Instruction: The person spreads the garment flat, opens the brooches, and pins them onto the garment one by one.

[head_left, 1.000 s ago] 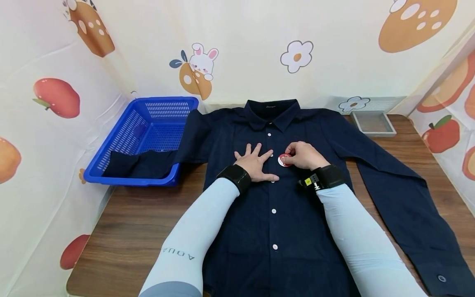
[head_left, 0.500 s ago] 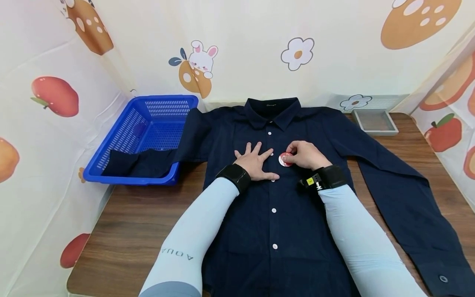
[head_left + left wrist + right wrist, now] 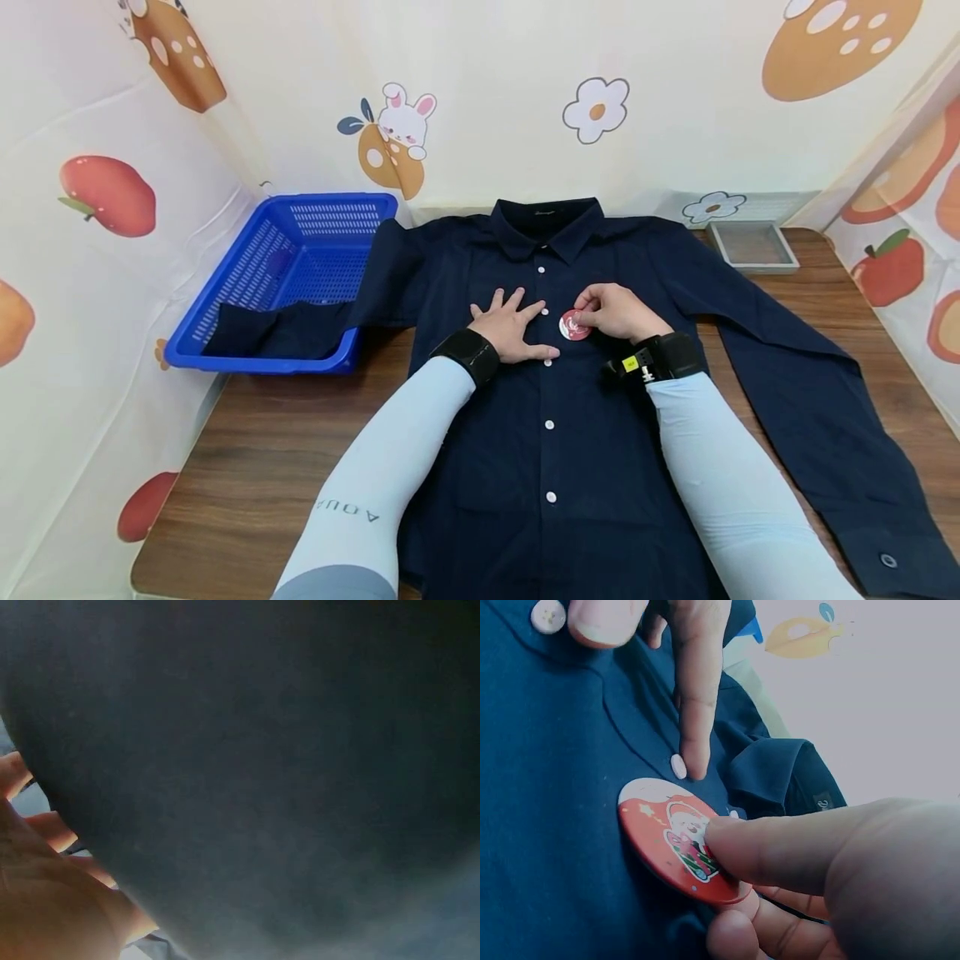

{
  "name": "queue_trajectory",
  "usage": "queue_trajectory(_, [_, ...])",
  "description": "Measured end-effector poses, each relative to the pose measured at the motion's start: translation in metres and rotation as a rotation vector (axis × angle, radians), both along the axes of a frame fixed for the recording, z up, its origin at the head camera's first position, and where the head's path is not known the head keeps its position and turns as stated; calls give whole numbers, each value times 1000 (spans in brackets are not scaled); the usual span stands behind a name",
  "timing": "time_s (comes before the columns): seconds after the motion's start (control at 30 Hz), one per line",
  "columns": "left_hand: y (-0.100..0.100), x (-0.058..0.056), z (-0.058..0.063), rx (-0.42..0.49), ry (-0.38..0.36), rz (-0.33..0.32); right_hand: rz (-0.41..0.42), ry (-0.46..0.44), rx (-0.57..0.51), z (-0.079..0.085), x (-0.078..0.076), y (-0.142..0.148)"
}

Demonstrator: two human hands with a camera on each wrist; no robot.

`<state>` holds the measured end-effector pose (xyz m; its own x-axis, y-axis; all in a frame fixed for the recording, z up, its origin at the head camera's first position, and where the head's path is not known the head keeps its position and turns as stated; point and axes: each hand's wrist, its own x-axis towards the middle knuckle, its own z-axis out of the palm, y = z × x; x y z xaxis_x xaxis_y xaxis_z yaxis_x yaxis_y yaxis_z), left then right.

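A navy button-up shirt (image 3: 487, 442) lies spread out, collar at the back and white buttons down its front. My left hand (image 3: 506, 329) rests on the chest with fingers spread, its thumb and a fingertip near the placket buttons. Just right of the placket my right hand (image 3: 618, 315) pinches a round red-and-white button badge (image 3: 573, 326). The right wrist view shows the badge tilted, its printed figure partly under my thumb (image 3: 772, 847), with other fingers behind its lower edge. Dark cloth fills most of the left wrist view; part of my left hand appears at its lower left.
A blue plastic basket (image 3: 176, 342) stands at the back left, with one shirt sleeve (image 3: 288, 329) lying in it. The other sleeve (image 3: 817, 417) stretches down the right side of the wooden table (image 3: 285, 450). A small grey tray (image 3: 752, 243) sits at the back right.
More of the badge's printed face shows in the head view than a second ago. Both hands stay in nearly the same places; the head view has shifted slightly.
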<state>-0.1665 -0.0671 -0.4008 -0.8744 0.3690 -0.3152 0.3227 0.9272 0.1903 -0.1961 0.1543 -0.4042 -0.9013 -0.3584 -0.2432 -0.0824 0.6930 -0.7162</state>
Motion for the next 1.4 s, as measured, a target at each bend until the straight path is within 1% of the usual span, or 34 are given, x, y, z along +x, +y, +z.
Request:
queue_trajectory(0.1, [0,0,3,37,-14,20,8,-16,-28,1,1,1])
queue_trajectory(0.2, [2,2,9,103,2,28,5,-33,-61,5,1,3])
queue_trajectory(0.3, [5,3,17,202,54,31,-5,-43,-98,9,2,6])
queue_trajectory(0.4, [9,7,28,347,101,66,-17,-44,-139,16,4,8])
queue_trajectory(0.5, [15,12,33,529,128,141,-28,-17,-171,24,7,10])
queue_trajectory(0.57, [20,16,34,658,142,215,-37,6,-190,31,8,12])
queue_trajectory(0.63, [27,22,35,792,134,302,-52,32,-206,37,10,16])
queue_trajectory(0.73, [36,30,35,966,74,426,-76,66,-225,48,13,21])
queue_trajectory(0.77, [39,32,35,1010,48,457,-83,75,-230,52,15,22])
queue_trajectory(0.83, [43,36,35,1073,0,495,-95,93,-247,60,18,23])
queue_trajectory(0.97, [51,40,33,1204,-88,516,-109,113,-268,73,24,23])
queue_trajectory(1.1, [57,46,31,1376,-197,520,-108,120,-280,82,30,20])
queue_trajectory(1.17, [59,48,30,1443,-220,512,-106,122,-290,87,33,19])
queue_trajectory(1.2, [59,49,30,1468,-217,504,-105,123,-294,89,35,18])
queue_trajectory(1.27, [58,50,32,1503,-188,483,-103,133,-293,94,39,15])
queue_trajectory(1.4, [56,53,37,1538,-86,431,-97,164,-282,101,47,12])
